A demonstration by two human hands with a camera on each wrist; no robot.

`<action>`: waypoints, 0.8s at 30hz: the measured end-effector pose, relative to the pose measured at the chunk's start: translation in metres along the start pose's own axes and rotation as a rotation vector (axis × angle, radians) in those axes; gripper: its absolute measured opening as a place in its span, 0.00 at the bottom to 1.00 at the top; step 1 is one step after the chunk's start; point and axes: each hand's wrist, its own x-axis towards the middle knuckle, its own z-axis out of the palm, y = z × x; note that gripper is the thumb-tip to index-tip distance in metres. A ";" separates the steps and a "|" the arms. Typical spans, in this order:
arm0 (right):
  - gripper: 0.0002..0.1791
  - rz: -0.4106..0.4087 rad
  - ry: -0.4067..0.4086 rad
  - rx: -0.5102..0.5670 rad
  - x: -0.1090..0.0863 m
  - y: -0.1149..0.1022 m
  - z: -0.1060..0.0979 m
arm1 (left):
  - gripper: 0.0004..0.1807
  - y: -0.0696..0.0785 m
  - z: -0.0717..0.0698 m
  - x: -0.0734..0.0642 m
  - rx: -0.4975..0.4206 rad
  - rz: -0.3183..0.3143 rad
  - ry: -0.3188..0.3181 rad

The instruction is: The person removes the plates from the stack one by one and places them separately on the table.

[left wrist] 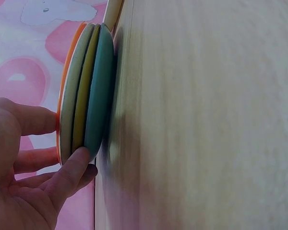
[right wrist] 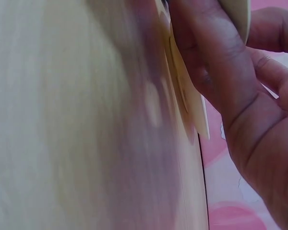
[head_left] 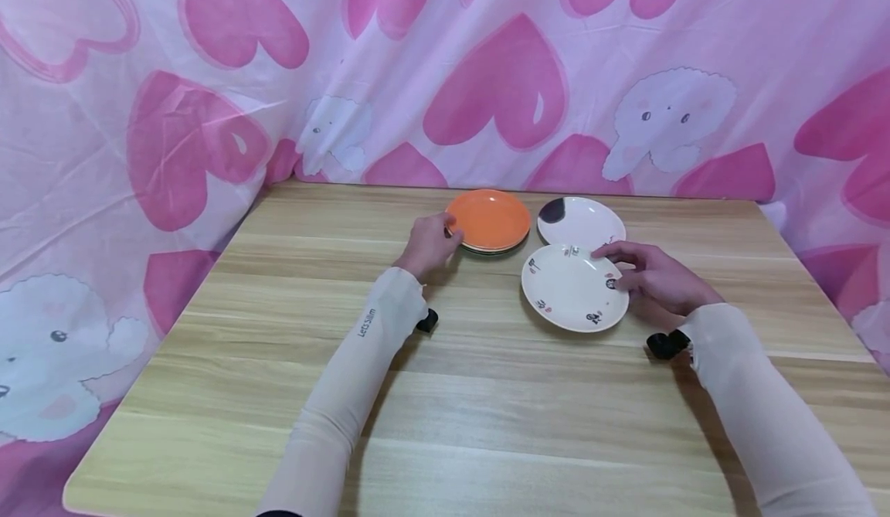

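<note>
Where the right hand (head_left: 653, 276) pinches: side rim of patterned plate (head_left: 572, 291), one-sided hold; far side could dip if the pinch slackens.
White plate with dark patch (head_left: 582, 222): just beyond the right fingertips; contact with patterned plate unclear; a low swing could chip either.
Left hand (head_left: 424, 245): thumb and fingers gripping the edge of plate stack (left wrist: 80, 93); uneven squeeze could slide its layers.
Orange plate (head_left: 489, 219): topmost, against the left fingers; likeliest to slip.
Back edge of table (head_left: 375, 192): beyond the left fingers; an over-long push could overshoot it.
</note>
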 end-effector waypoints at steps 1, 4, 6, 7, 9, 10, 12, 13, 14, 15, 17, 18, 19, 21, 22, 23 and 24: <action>0.29 -0.006 -0.002 0.000 -0.001 0.001 0.000 | 0.23 0.000 0.000 0.000 -0.001 0.000 -0.001; 0.29 -0.011 -0.011 0.012 -0.003 0.004 -0.002 | 0.23 0.000 0.000 0.000 -0.004 -0.001 -0.003; 0.29 -0.012 -0.015 0.017 -0.005 0.006 -0.003 | 0.23 0.000 0.000 0.001 -0.002 0.001 -0.001; 0.29 -0.005 -0.015 0.021 -0.006 0.007 -0.004 | 0.23 0.000 0.000 0.001 0.000 0.004 0.001; 0.29 0.005 -0.014 0.021 -0.008 0.008 -0.005 | 0.22 0.000 0.000 0.001 0.005 0.004 0.001; 0.29 0.007 -0.011 0.012 -0.009 0.008 -0.006 | 0.22 0.000 0.000 0.001 0.006 0.005 0.002; 0.29 0.013 -0.004 0.002 -0.011 0.009 -0.008 | 0.23 0.000 0.000 0.001 0.008 0.003 0.002; 0.29 0.013 0.000 -0.009 -0.012 0.009 -0.008 | 0.23 0.001 -0.001 0.001 0.007 0.004 0.002; 0.29 0.012 0.004 -0.023 -0.013 0.009 -0.009 | 0.23 0.001 -0.001 0.001 0.006 0.001 0.001; 0.29 0.012 0.006 -0.028 -0.014 0.010 -0.009 | 0.23 0.001 -0.001 0.001 0.002 0.000 0.001; 0.29 0.011 0.006 -0.035 -0.014 0.011 -0.009 | 0.23 0.002 -0.001 0.001 0.003 -0.002 0.000; 0.29 0.006 0.005 -0.036 -0.015 0.011 -0.010 | 0.23 0.002 -0.001 0.001 0.006 -0.002 0.000; 0.29 0.003 0.003 -0.034 -0.015 0.012 -0.010 | 0.23 0.002 -0.001 0.000 0.006 -0.004 -0.001; 0.30 0.005 -0.006 -0.016 -0.016 0.013 -0.010 | 0.23 0.002 -0.001 0.000 0.007 -0.008 -0.002; 0.30 0.007 -0.009 -0.010 -0.016 0.013 -0.010 | 0.23 0.002 -0.001 0.000 0.009 -0.009 -0.002; 0.30 0.013 -0.011 -0.002 -0.017 0.013 -0.011 | 0.23 0.002 -0.001 0.000 0.009 -0.011 -0.002; 0.30 0.020 -0.010 0.001 -0.018 0.013 -0.011 | 0.23 0.002 -0.001 0.000 0.009 -0.010 -0.002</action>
